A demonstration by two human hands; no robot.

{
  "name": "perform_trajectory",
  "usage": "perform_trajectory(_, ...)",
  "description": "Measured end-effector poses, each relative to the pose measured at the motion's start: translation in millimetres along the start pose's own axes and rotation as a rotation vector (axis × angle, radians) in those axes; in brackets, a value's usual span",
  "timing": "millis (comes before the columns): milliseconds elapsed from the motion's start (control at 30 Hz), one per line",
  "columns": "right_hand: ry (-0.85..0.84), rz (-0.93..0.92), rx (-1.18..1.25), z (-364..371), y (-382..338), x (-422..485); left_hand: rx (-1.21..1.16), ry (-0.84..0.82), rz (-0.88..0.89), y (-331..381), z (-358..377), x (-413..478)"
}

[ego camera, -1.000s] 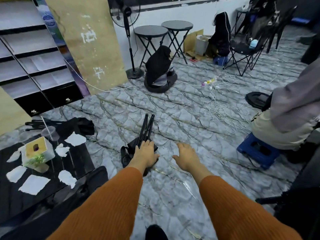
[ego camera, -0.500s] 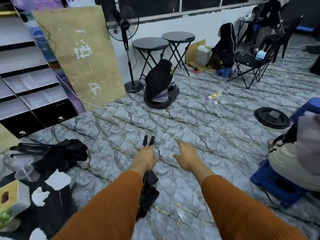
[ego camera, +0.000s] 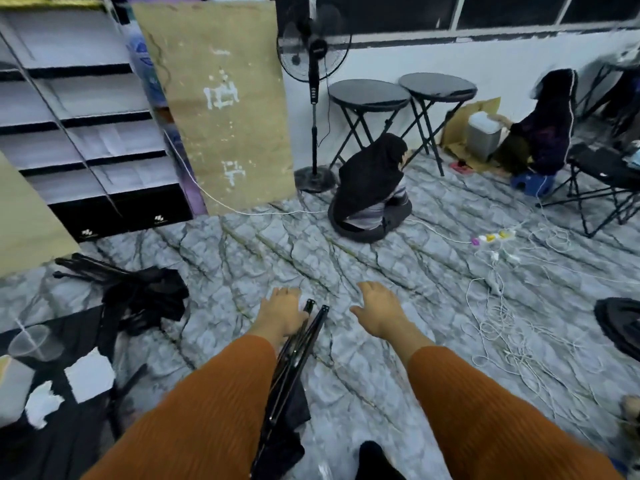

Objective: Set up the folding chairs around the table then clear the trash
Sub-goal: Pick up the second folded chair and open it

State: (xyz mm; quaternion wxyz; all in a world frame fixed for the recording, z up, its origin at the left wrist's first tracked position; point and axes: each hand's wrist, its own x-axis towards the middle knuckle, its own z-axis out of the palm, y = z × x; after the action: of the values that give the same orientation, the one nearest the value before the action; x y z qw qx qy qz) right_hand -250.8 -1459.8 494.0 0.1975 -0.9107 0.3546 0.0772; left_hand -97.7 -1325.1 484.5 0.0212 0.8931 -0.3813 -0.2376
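Observation:
My left hand point(ego camera: 282, 315) grips a folded black chair point(ego camera: 291, 379) by its thin legs, holding it upright above the marbled floor, fabric hanging below my sleeve. A little to the right, my right hand point(ego camera: 379, 315) hovers with fingers apart and nothing in it. A second folded black chair point(ego camera: 138, 289) lies on the floor at the left. The black table point(ego camera: 83, 434) fills the lower left corner and carries torn white paper scraps point(ego camera: 89, 375) and a clear plastic cup point(ego camera: 34, 342).
A person in black point(ego camera: 372, 188) sits on the floor ahead, another point(ego camera: 543, 133) at the far right by a bin. Two round black tables point(ego camera: 401, 95), a standing fan point(ego camera: 313, 109), shelves point(ego camera: 79, 133) and tangled white cables point(ego camera: 502, 327) lie around.
My left hand has lifted the folded chair off the floor and raised it upright. My view has swung up and left, sliding the table toward the corner.

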Motion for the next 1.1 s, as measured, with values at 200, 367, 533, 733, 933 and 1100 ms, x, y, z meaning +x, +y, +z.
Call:
perform_trajectory(200,-0.116,-0.266,-0.088,-30.7,-1.8,97.3,-0.126,0.046,-0.227,-0.1,-20.6,49.1)
perform_trajectory(367,-0.258,-0.494,-0.109,-27.1,-50.7,157.7,-0.278,0.103,-0.453,-29.3,-20.0,58.1)
perform_trajectory(533,-0.343,-0.771,-0.176,4.4,-124.4,194.1,-0.435,0.155,-0.721,-85.7,-0.5,41.7)
perform_trajectory(733,-0.507,-1.057,-0.267,53.4,-201.4,202.4,-0.564,0.174,-1.054,-143.9,39.7,-6.3)
perform_trajectory(933,-0.665,-1.248,-0.330,108.8,-244.7,192.1,-0.732,0.209,-1.331,-158.5,91.6,-46.8)
perform_trajectory(1100,-0.821,-1.410,-0.453,180.3,-256.4,184.9,-0.933,0.288,-1.558,-141.1,168.8,-54.9)
